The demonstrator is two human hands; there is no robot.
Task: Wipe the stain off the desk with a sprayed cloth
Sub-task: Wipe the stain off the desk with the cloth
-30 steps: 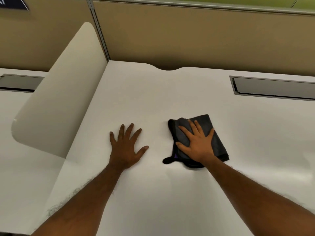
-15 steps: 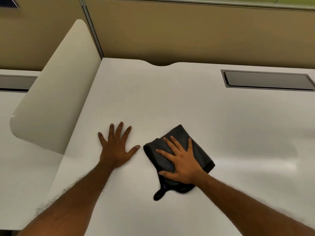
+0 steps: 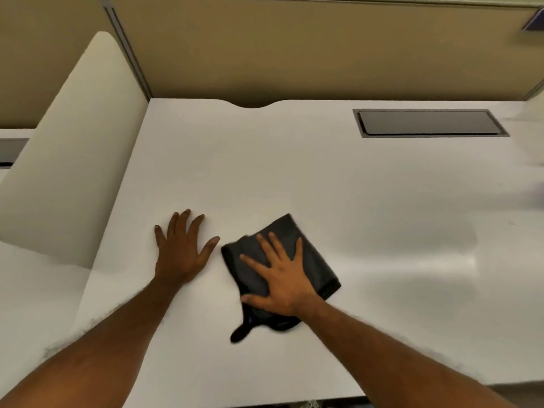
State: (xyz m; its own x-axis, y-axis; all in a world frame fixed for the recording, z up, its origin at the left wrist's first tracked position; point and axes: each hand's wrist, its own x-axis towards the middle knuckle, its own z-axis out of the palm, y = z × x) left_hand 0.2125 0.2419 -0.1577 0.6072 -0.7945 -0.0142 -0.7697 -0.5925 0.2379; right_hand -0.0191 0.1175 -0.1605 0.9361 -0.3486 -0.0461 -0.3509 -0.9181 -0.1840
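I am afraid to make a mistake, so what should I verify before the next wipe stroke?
1. Right hand flat on the dark cloth: ok.
2. Left hand flat on the desk, beside the cloth: ok.
3. Cloth folded flat: ok.
4. Cloth damp from spray: cannot tell.
5. Stain located on the desk: cannot tell, none visible.
6. Recessed hatch far from the cloth: ok.

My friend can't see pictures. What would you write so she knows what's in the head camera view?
A person's right hand presses flat on a folded dark cloth on a white desk, while the left hand rests flat on the desk beside it. A grey rectangular hatch sits far right, and a pale divider stands at the left.
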